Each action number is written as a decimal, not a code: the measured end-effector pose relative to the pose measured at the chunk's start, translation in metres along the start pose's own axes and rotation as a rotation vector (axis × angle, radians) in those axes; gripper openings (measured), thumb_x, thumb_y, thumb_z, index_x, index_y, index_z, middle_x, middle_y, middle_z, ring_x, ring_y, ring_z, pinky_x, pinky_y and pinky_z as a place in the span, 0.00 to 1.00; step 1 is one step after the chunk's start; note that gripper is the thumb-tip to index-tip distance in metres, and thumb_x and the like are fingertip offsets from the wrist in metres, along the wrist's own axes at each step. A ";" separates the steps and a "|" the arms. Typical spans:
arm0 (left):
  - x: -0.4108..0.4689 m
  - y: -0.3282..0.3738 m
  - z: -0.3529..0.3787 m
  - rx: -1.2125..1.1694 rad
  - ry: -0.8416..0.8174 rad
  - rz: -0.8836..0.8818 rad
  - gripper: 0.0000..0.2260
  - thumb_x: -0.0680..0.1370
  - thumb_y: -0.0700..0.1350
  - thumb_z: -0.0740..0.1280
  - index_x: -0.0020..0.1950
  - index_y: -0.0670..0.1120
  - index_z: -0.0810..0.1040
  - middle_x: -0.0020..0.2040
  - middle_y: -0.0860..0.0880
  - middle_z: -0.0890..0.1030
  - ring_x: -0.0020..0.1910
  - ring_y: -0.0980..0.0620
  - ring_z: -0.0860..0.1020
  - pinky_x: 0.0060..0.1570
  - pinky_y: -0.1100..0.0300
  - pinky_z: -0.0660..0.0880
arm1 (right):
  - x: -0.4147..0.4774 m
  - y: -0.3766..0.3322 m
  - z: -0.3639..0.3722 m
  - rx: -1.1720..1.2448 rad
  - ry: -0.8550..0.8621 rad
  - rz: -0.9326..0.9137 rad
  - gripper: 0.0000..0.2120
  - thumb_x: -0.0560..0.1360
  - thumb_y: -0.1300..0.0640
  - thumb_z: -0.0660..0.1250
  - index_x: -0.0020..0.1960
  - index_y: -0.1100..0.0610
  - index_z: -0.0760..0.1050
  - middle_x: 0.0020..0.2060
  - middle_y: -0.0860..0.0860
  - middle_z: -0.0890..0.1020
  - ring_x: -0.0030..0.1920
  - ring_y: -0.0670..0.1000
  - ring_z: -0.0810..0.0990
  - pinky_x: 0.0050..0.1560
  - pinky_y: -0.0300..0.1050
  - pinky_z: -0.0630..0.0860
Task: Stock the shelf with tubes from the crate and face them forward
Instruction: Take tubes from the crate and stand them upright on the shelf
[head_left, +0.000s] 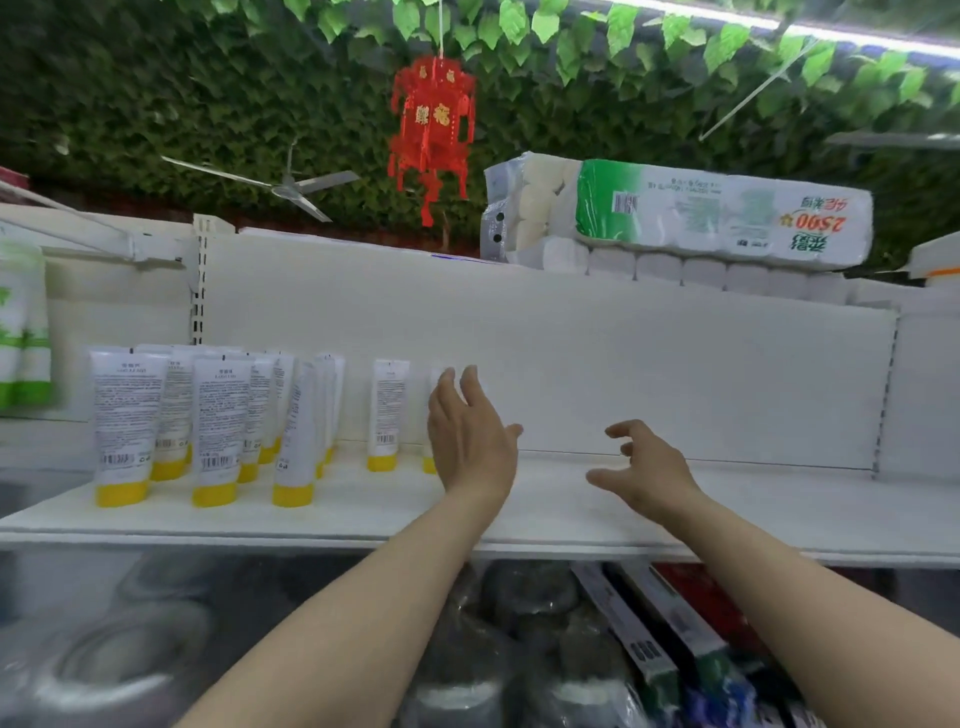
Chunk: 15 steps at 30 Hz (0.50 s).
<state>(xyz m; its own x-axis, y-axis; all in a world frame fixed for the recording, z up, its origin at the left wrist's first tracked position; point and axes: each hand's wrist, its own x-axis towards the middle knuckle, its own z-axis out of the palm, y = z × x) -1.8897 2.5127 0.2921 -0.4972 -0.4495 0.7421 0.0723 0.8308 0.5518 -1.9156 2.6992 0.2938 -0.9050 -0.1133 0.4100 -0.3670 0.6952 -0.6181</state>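
Below the shelf edge: blurred packaged goods (524, 618), can't tell what.

Both forearms reach up over the white shelf (571, 525).
- Left hand (470, 436): fingers straight and together, thumb out, holding nothing. It is right in front of the end tube (437, 376), which is mostly hidden; contact can't be told.
- Right hand (647, 470): fingers loosely curled and spread, holding nothing, above bare shelf.

Tubes (218, 421): clustered on the shelf's left half, upright on yellow caps, barcode side toward the camera. One single tube (388, 410) stands apart, between the cluster and the left hand.

Behind: white back panel (623, 364). On top of it, toilet-paper packs (717, 213). Above: red lantern (434, 124), ceiling fan (291, 189), green leaf covering (156, 78).
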 end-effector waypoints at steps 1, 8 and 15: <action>-0.010 0.018 0.002 -0.031 -0.043 -0.002 0.36 0.75 0.50 0.72 0.76 0.46 0.57 0.77 0.43 0.56 0.75 0.44 0.57 0.71 0.53 0.59 | -0.007 0.010 -0.018 -0.020 0.012 0.006 0.31 0.72 0.51 0.74 0.70 0.50 0.66 0.67 0.55 0.73 0.62 0.55 0.74 0.60 0.50 0.74; -0.118 0.166 0.034 -0.324 -0.329 -0.025 0.32 0.75 0.46 0.73 0.74 0.50 0.60 0.73 0.47 0.58 0.71 0.48 0.60 0.63 0.55 0.68 | -0.069 0.105 -0.158 -0.196 0.103 0.026 0.29 0.71 0.52 0.74 0.69 0.50 0.68 0.63 0.56 0.76 0.52 0.55 0.76 0.48 0.46 0.71; -0.267 0.310 0.090 -0.429 -0.551 -0.020 0.27 0.72 0.45 0.75 0.69 0.50 0.68 0.67 0.44 0.65 0.65 0.44 0.67 0.61 0.56 0.68 | -0.158 0.251 -0.295 -0.489 0.127 0.082 0.30 0.66 0.50 0.77 0.66 0.47 0.70 0.59 0.54 0.77 0.59 0.57 0.76 0.56 0.50 0.75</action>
<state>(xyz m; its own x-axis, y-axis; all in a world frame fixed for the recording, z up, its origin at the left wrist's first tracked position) -1.8127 2.9201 0.2307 -0.8601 -0.1368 0.4915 0.3375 0.5699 0.7492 -1.8012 3.1010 0.2714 -0.8825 0.0216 0.4699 -0.1246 0.9525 -0.2778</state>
